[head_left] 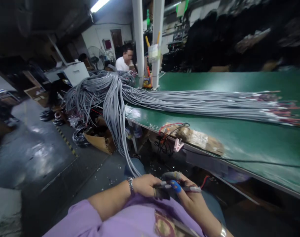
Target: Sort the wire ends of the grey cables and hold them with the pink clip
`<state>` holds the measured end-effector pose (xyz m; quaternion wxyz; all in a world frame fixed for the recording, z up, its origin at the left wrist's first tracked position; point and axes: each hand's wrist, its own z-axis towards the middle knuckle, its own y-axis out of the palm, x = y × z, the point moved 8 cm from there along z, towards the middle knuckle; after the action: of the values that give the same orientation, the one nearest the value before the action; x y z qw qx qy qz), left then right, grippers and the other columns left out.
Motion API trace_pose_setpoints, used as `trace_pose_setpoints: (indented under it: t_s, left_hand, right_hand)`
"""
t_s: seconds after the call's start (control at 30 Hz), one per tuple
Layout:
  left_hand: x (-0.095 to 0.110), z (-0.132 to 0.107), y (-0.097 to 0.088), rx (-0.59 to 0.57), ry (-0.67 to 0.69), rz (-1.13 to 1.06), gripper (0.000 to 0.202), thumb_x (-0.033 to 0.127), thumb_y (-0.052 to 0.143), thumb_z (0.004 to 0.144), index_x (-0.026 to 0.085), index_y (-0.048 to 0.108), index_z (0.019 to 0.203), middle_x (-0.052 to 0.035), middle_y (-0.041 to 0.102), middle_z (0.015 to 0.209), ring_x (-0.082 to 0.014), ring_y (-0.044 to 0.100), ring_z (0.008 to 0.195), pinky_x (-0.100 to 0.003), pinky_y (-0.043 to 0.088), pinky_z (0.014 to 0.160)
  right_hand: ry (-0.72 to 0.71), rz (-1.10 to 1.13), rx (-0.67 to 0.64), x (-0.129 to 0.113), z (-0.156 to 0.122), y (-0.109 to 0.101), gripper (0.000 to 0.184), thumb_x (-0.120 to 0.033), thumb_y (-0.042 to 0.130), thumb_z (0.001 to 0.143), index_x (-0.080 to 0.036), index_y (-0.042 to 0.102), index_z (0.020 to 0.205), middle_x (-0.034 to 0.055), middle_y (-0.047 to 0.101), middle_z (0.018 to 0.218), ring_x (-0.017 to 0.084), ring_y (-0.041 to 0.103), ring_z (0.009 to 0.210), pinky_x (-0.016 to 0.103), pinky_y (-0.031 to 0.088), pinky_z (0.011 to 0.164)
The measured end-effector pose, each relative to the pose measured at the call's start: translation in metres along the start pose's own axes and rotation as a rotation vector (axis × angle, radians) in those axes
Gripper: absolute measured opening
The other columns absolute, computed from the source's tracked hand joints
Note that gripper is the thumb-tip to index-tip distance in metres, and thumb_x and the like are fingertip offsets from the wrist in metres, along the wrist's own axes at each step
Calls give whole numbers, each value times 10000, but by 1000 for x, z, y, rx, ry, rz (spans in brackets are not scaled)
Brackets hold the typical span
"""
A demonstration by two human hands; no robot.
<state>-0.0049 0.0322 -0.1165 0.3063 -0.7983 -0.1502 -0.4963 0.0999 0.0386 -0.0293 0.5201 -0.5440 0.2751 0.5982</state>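
My left hand (147, 186), with a bracelet at the wrist and dark covers on its fingertips, is closed over my lap on a grey cable (166, 186). Close beside it, my right hand (190, 196) pinches a grey length of the cable between fingers and thumb; the thumb has a blue cover (175, 186). Blur hides the exact contact at the fingertips. A bundle of grey cables (115, 112) hangs off the table edge and runs down to my lap, passing behind my left wrist.
More grey cables (189, 103) lie along the green table (263, 144), their stripped ends to the right. At the edge are a taped cardboard piece (199, 140) and a pink clip (178, 145). A cardboard box (100, 140) stands below. Another person (122, 62) sits behind the table.
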Motion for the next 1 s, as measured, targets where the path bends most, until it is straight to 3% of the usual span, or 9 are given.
trace_pose_setpoints:
  t_s: [0.13, 0.2, 0.3, 0.37, 0.47, 0.67, 0.87, 0.93, 1.0]
  left_hand:
    - [18, 23, 4, -187, 53, -80, 99, 55, 617, 677, 122, 673, 723, 29, 627, 666, -154, 608, 727, -264, 521, 725]
    - [24, 24, 1, -198, -16, -130, 124, 92, 589, 733, 142, 626, 626, 33, 560, 561, -133, 573, 592, -256, 508, 611]
    - [31, 12, -16, -18, -71, -220, 333, 393, 675, 781, 160, 573, 565, 25, 512, 496, -113, 497, 471, -250, 456, 501]
    - [34, 0, -26, 101, -49, -275, 567, 695, 653, 694, 168, 531, 523, 19, 482, 460, -105, 453, 432, -250, 420, 462]
    - [33, -11, -33, 210, -2, -332, 763, 944, 469, 538, 184, 456, 466, 19, 422, 413, -89, 396, 387, -242, 363, 417]
    - [19, -12, -32, 320, -1, -327, 801, 971, 399, 536, 177, 455, 442, -4, 441, 409, -90, 420, 392, -232, 349, 428]
    - [17, -8, -32, 302, 26, -402, 781, 917, 463, 602, 154, 553, 466, -40, 525, 443, -112, 495, 433, -239, 406, 477]
    - [15, -8, -39, 375, 37, -465, 753, 893, 510, 605, 151, 589, 498, -41, 555, 455, -114, 509, 442, -237, 409, 478]
    - [12, -12, -54, 557, 41, -543, 711, 856, 566, 615, 151, 631, 554, -35, 578, 468, -109, 509, 441, -225, 389, 458]
  right_hand:
    - [-44, -73, -101, -5, 16, 5, 346, -487, 536, 893, -206, 734, 931, 99, 733, 841, 236, 688, 766, 325, 578, 707]
    - [-12, -62, -67, -3, 24, -3, 378, -513, 536, 881, -200, 722, 984, 114, 739, 886, 252, 696, 802, 346, 581, 750]
    - [30, -28, -2, -6, 29, -12, 414, -537, 570, 848, -209, 692, 1071, 111, 743, 948, 264, 697, 845, 355, 576, 777]
    - [53, 3, 21, -9, 29, -13, 402, -536, 580, 839, -224, 683, 1071, 94, 743, 937, 252, 691, 814, 345, 572, 746]
    - [83, -33, 27, -12, 28, -7, 314, -504, 559, 858, -225, 702, 866, 76, 729, 842, 232, 662, 771, 335, 552, 734]
    - [175, 58, -40, 3, 30, 7, 344, -536, 612, 815, -197, 646, 773, 35, 665, 730, 171, 584, 658, 277, 509, 613]
    - [246, 235, -33, 15, 26, 14, 351, -561, 591, 835, -216, 619, 774, 18, 640, 656, 179, 605, 599, 305, 523, 595]
    - [244, 291, -19, 17, 23, 14, 359, -580, 582, 840, -224, 608, 803, 20, 656, 661, 181, 622, 600, 312, 541, 614]
    - [229, 284, 41, 18, 21, 7, 387, -612, 595, 819, -225, 590, 804, 35, 681, 715, 183, 638, 630, 310, 551, 632]
